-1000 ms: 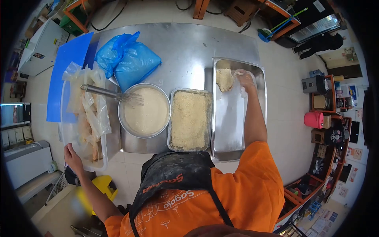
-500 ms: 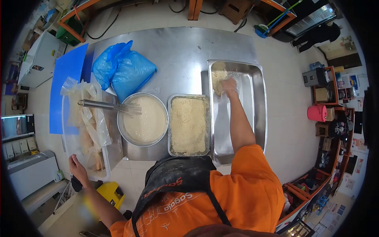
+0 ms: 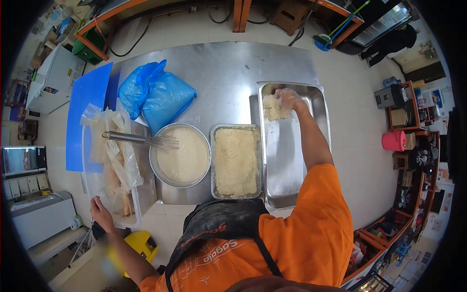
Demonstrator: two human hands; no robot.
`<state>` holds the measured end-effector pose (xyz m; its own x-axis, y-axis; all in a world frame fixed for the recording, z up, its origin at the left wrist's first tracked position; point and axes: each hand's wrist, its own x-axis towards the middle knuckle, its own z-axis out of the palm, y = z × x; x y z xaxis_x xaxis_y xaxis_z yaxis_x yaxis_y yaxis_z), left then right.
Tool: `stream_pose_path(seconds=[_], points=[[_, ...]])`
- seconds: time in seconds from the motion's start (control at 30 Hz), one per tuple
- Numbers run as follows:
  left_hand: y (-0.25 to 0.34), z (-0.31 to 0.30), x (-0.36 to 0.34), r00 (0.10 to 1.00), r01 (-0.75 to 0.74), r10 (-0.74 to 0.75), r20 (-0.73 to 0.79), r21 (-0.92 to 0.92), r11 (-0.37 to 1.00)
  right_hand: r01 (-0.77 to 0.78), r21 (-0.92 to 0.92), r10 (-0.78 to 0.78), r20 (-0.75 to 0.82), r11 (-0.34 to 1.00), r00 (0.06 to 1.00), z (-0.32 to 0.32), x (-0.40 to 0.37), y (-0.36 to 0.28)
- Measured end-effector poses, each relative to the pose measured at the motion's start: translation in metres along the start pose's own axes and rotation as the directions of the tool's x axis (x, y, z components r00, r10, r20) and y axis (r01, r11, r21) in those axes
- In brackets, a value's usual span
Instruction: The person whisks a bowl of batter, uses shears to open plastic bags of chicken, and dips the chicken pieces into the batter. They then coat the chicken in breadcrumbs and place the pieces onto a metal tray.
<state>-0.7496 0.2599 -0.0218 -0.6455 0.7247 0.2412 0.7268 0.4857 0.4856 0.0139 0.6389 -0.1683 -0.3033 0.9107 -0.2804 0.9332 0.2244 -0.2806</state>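
Observation:
My right hand [image 3: 291, 99], which seems to wear a thin clear glove, is at the far left corner of a deep metal pan [image 3: 287, 168]. Its curled fingers hold the upper edge of a flat, crumb-coated piece [image 3: 275, 109], whose inside is hidden. My left hand [image 3: 101, 214] is closed at the near left rim of a clear plastic bin [image 3: 134, 204]. In that bin lie plastic sheets and pale pieces [image 3: 114, 170]. Between my hands stand a round pan of pale batter [image 3: 187, 158], a whisk [image 3: 127, 137] resting across its rim, and a tray of pale crumbs [image 3: 237, 160].
Blue plastic bags [image 3: 165, 97] lie on the steel table [image 3: 224, 73], right of a blue board [image 3: 87, 121]. Beneath the bin is a yellow object [image 3: 141, 243]. A person in dark clothes [image 3: 396, 41] is at the far right, near shelves [image 3: 418, 180].
My right hand has moved to the upper end of the coated piece, which sits nearer to me in the pan. My left hand stays at the bin. The view has shifted slightly.

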Motion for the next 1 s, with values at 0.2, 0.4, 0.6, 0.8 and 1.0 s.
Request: stream_pose_path(seconds=[0.2,0.4,0.6,0.8,1.0], points=[[0.001,-0.003,0.001,0.998,0.042,-0.044,0.035,0.078,0.996,-0.184,0.023,0.180,-0.366,0.983,0.913,0.047,-0.004,0.010],[0.003,0.000,-0.001,1.000,0.030,-0.029,-0.008,0.046,0.998,-0.466,0.156,0.491,-0.265,0.871,0.830,0.057,-0.040,0.006],[-0.002,0.001,0.001,1.000,0.005,-0.004,-0.012,0.046,0.999,-0.414,0.140,0.434,-0.397,0.899,0.809,0.087,-0.031,0.015],[0.003,-0.001,-0.001,1.000,-0.011,0.012,-0.007,0.062,0.998,-0.166,0.010,0.131,-0.659,0.986,0.741,0.057,-0.032,0.048],[-0.011,-0.002,-0.004,0.996,0.049,-0.063,-0.062,-0.206,0.977,-0.579,0.406,0.516,0.264,0.707,0.815,0.004,-0.088,-0.036]])
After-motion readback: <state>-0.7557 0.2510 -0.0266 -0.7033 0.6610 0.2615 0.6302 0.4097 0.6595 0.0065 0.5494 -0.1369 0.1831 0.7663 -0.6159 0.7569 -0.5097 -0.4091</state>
